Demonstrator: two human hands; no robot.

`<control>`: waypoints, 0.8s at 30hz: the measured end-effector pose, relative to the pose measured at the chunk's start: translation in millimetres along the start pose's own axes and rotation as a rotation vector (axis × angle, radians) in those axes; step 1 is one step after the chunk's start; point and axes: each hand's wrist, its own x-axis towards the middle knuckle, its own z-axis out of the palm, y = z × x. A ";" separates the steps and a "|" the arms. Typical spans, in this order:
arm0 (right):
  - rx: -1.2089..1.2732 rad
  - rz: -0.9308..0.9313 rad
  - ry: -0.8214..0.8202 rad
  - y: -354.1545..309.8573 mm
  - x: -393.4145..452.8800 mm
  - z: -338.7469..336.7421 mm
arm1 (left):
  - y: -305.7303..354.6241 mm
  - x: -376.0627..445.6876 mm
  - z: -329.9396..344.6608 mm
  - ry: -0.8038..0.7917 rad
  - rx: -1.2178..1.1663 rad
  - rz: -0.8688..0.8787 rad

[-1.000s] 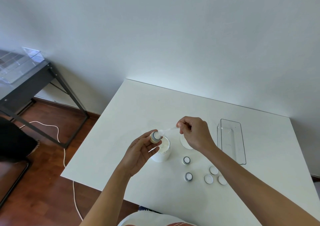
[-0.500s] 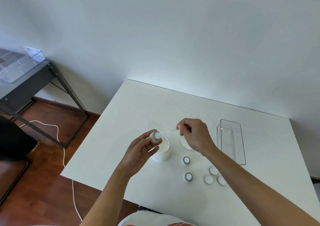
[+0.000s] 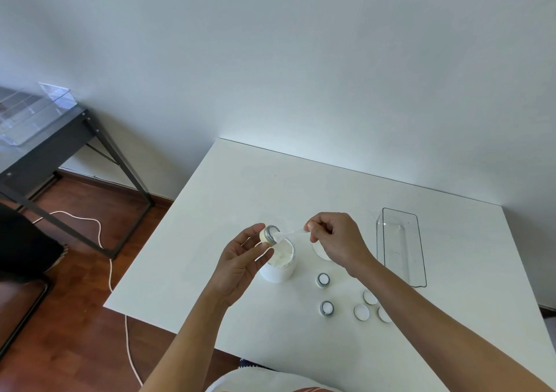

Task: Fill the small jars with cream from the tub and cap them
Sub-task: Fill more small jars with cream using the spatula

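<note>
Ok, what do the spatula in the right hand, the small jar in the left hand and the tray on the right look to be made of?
Spatula: thin translucent plastic, by its see-through look. Small jar: clear glass or hard plastic, cannot tell which; cream-coloured base, grey rim. Tray: clear glossy plastic, probably acrylic; the table shows through it, and its edges read dark.

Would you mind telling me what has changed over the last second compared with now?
Very little. The right hand keeps the small spatula at the mouth of the tilted jar held by the left hand above the open tub. No grip changed. Two open jars and three caps on the table stayed put.
</note>
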 end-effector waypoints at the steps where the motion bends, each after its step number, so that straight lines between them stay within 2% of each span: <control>1: 0.036 0.037 -0.022 1.1 0.4 0.6 | -0.6 0.4 -1.0 0.003 -0.004 0.004; 5: 0.351 0.235 -0.088 7.9 3.0 -0.2 | -2.1 1.3 -6.7 0.056 -0.037 0.013; 7: 0.465 0.308 -0.050 14.7 4.5 1.2 | -1.8 1.2 -10.5 0.083 -0.061 0.012; 9: 0.439 0.322 0.026 23.7 6.1 6.2 | -1.1 0.4 -13.6 0.100 -0.087 0.011; 11: 0.245 0.246 0.091 33.2 6.2 15.2 | 0.5 -0.6 -14.8 0.102 -0.108 0.006; 14: -0.037 -0.003 0.105 42.4 2.5 29.5 | 1.7 -1.1 -15.0 0.099 -0.116 -0.012; 19: -0.750 -0.467 -0.180 61.8 -1.6 27.1 | 1.9 -0.2 -15.0 0.114 -0.124 -0.025; 21: -0.868 -0.598 -0.196 64.4 -5.1 18.5 | 1.7 0.0 -14.9 0.116 -0.128 -0.027; 24: -0.904 -0.697 -0.105 64.4 -11.3 7.5 | 1.4 0.2 -14.4 0.113 -0.129 -0.030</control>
